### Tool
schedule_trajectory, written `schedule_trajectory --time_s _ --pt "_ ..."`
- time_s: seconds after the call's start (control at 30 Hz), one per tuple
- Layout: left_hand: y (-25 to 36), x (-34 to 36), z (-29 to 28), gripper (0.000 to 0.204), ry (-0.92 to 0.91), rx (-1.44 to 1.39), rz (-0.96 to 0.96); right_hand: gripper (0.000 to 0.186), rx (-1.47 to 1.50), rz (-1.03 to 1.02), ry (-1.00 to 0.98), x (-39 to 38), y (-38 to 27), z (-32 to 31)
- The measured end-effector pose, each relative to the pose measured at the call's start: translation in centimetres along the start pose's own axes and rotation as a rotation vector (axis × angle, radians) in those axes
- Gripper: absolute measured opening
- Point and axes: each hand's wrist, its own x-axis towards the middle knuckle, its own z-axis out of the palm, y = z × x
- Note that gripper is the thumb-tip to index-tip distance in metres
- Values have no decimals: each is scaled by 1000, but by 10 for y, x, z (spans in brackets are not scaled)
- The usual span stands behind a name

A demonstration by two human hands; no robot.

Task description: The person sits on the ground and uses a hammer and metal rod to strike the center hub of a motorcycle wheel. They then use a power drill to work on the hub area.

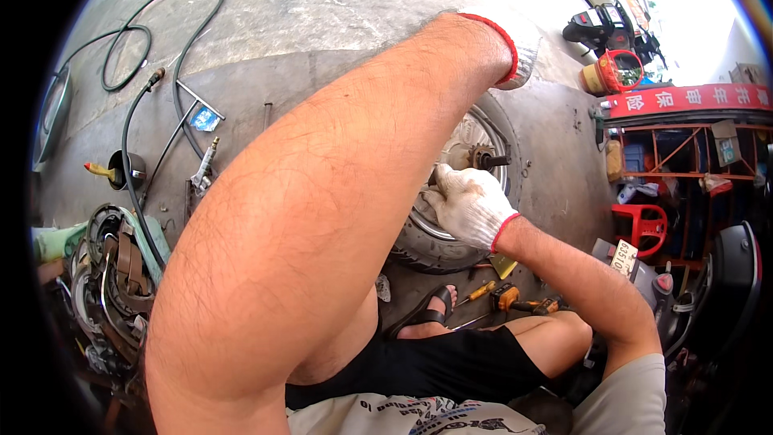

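Observation:
A wheel with a black tyre point(439, 254) and a pale metal rim lies on the floor in front of me. A dark shaft point(493, 160) with a toothed part sticks out at its hub. My right hand point(471, 205), in a white knit glove with a red cuff, rests over the wheel beside the hub. Its fingers are curled, and whatever they hold is hidden. Across the middle stretches my bare left forearm, covering part of the wheel. Beyond it, only the glove's red cuff and a bit of white knit show of my left hand point(527, 60); its fingers are hidden.
An orange-handled screwdriver point(481, 290) and a yellow-black power tool point(506, 298) lie near my sandalled foot. At left are a black hose point(129, 137), an air tool point(205, 163), a pot with a brush point(129, 169) and piled parts. A red stool point(640, 225) and rack stand right.

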Motion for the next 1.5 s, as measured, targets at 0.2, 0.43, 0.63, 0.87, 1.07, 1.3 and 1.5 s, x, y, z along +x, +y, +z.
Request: schedule_trajectory --time_s 0.2,0.43,0.63,0.87,1.07,1.3,1.5 --pt "3 -1 -11 37 -121 16 -40 20 -76 -13 0 -9 -8 -14" --pt "1 2 -8 36 -122 46 -22 13 60 48 39 -60 25 -1" --pt "3 9 0 36 -114 63 -6 16 165 66 148 -77 38 24" --pt "2 8 0 36 -109 64 -14 16 134 47 100 -77 36 22" --pt "2 4 2 35 -85 53 -33 19 -80 -38 35 -73 30 13" --pt "2 10 2 35 -117 89 -28 24 -366 -218 -187 -60 19 3" --pt "-2 8 9 27 -28 52 9 30 -12 9 -32 -58 16 10"
